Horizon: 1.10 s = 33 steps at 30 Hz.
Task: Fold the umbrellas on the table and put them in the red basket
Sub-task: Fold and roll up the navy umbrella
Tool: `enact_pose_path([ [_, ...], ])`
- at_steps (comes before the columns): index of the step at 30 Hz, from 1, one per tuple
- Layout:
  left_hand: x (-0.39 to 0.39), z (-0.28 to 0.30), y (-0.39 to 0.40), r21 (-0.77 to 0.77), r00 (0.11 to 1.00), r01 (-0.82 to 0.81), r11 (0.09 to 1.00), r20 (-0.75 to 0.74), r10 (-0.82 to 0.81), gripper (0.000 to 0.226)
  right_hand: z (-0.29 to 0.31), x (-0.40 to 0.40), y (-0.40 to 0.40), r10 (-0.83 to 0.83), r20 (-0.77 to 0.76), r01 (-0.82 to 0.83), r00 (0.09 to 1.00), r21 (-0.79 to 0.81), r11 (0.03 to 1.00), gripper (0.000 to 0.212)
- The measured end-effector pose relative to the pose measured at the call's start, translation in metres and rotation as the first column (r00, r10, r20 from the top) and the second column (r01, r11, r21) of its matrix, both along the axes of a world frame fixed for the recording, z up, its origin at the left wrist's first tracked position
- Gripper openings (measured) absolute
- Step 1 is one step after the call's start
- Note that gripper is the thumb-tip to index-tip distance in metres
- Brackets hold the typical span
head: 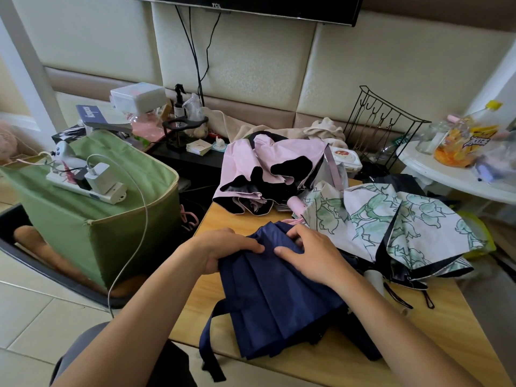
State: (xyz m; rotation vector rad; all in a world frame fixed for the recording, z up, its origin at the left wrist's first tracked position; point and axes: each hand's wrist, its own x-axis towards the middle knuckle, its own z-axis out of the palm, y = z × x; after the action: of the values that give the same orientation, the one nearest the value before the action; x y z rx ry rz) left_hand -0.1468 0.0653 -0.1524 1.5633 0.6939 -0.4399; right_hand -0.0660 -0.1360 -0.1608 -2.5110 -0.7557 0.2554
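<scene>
Both my hands gripped the collapsed navy-blue fabric umbrella (273,297) on the pale wooden table (446,331): left hand (223,250) pinching its left edge, right hand (310,255) curled over the top folds. Beyond lay the white green-flowered umbrella (405,222) and, farther, the pink black-lined umbrella (268,169).
</scene>
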Motion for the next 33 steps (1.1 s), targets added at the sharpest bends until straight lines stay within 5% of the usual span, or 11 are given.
enact_pose_path([
  [4,0.0,0.0,0.001,-0.026,1.0,-0.004,1.0,-0.011,0.004,0.062,-0.001,-0.004,0.001,-0.046,0.079,0.052,0.996,-0.082,0.995,0.046],
  [7,-0.003,0.006,-0.004,-0.102,1.0,0.021,0.995,-0.011,-0.022,0.043,0.008,-0.007,0.002,-0.045,-0.034,0.036,0.998,-0.239,0.97,0.064],
  [11,-0.003,0.004,-0.01,-0.093,0.997,0.073,0.993,-0.032,-0.076,0.052,0.018,-0.005,0.001,-0.036,-0.172,-0.011,0.984,-0.268,0.963,0.07],
  [15,-0.005,-0.002,-0.018,-0.068,0.999,0.043,0.997,0.008,-0.042,0.044,0.019,-0.003,-0.007,-0.027,-0.26,-0.014,0.965,-0.155,0.988,0.064],
  [24,-0.017,0.003,-0.024,-0.291,0.979,-0.023,0.957,0.186,0.08,0.036,0.046,0.006,-0.021,0.04,-0.35,0.017,0.936,0.16,0.987,0.046],
  [29,-0.024,0.009,-0.018,-0.257,0.953,0.104,0.961,0.302,-0.023,0.054,0.053,0.026,-0.031,-0.126,-0.248,0.213,0.96,0.363,0.907,0.042],
  [33,-0.026,0.013,-0.016,-0.205,0.922,0.18,0.962,0.377,-0.093,0.039,0.046,0.033,-0.035,-0.154,-0.262,0.244,0.953,0.359,0.901,0.04],
])
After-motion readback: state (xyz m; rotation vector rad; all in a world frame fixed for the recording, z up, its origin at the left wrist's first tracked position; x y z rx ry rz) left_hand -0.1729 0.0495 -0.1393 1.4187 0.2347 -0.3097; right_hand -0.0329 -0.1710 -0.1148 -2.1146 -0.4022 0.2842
